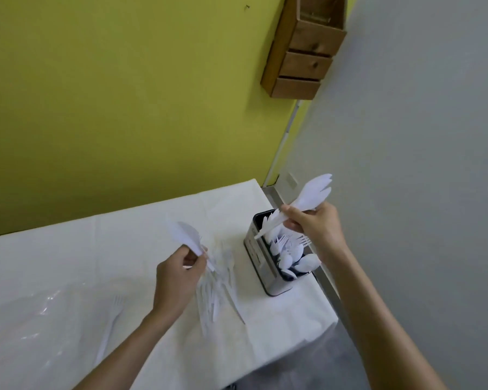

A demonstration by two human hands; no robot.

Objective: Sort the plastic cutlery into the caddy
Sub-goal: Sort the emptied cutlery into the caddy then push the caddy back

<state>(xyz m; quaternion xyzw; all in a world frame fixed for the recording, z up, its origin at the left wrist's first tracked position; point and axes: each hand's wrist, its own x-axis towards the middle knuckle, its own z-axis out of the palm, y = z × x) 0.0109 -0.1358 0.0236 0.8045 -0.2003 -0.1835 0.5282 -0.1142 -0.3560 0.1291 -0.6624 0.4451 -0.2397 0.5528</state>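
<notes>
The right hand [314,225] grips a bunch of white plastic forks [307,198] just above the metal caddy [261,266]. The caddy stands near the right edge of the bench [124,249] and holds spoons [302,263] and forks. The left hand [178,277] pinches more white cutlery [185,233], too blurred to tell its kind, over a loose pile [220,288]. Dark marks on the caddy's side cannot be read. A clear plastic bag [26,319] lies at the left.
</notes>
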